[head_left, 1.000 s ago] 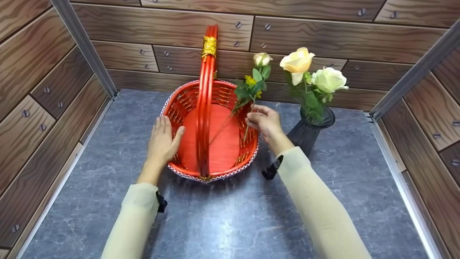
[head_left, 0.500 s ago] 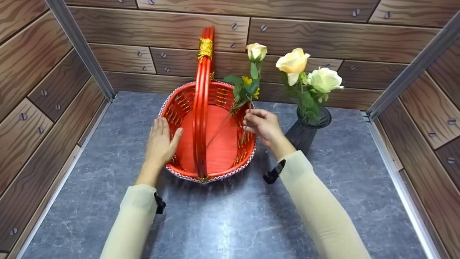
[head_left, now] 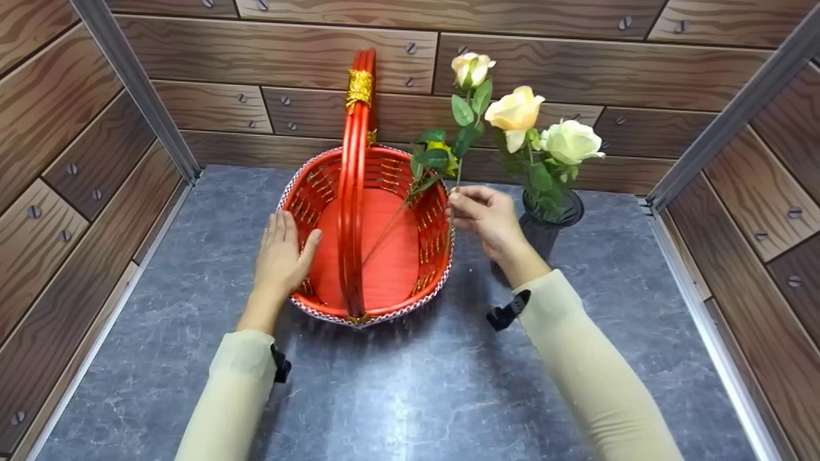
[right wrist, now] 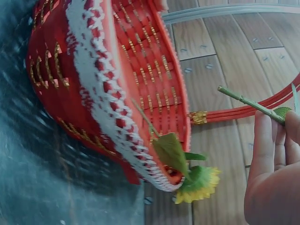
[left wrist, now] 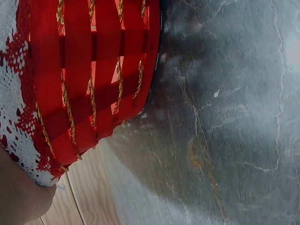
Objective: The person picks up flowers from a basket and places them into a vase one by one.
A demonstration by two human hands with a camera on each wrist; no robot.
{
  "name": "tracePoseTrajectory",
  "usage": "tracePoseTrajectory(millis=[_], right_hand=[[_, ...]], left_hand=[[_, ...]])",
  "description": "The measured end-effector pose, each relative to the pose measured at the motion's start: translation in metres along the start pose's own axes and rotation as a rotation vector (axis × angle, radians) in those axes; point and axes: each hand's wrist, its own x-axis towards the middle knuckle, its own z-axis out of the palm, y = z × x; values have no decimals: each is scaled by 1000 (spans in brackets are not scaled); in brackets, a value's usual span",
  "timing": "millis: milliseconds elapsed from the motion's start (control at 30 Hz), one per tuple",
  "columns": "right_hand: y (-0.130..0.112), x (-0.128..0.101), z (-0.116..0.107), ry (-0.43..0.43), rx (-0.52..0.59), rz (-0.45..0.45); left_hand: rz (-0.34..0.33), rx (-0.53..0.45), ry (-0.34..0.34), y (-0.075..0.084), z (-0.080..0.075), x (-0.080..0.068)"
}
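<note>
In the head view a red woven basket [head_left: 378,315] with a tall arched handle stands on the table. My left hand [head_left: 277,259] rests along its left rim, fingers straight and thumb over the inside. By the right rim my right hand [head_left: 492,221] pinches the stem of a pale peach rose [head_left: 472,70], its bloom upright. The right wrist view shows the cut stem [right wrist: 246,101] sticking out past the fingers. A yellow sunflower [right wrist: 199,185] leans on the rim inside the basket, partly hidden by leaves in the head view.
Right of the basket stands a dark vase [head_left: 543,237], partly behind my right hand. It holds a peach rose [head_left: 514,116] and a whitish-green rose [head_left: 571,142]. Wood-patterned walls [head_left: 532,70] with metal edge strips enclose the grey marbled table [head_left: 378,397] at back and sides.
My right hand has moved right with the rose, whose bloom is now higher and closer to the vase. My left hand stays on the basket rim. The head view has shifted slightly.
</note>
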Motion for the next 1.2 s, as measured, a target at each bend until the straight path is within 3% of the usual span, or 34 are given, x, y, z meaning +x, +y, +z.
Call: tracePoseTrajectory(millis=[500, 1200], right_hand=[[-36, -20, -11, -23, 9, -129], [-39, -41, -41, 109, 231, -181]], left_hand=[[1, 0, 4, 0, 0, -1], [1, -7, -5, 0, 0, -2]])
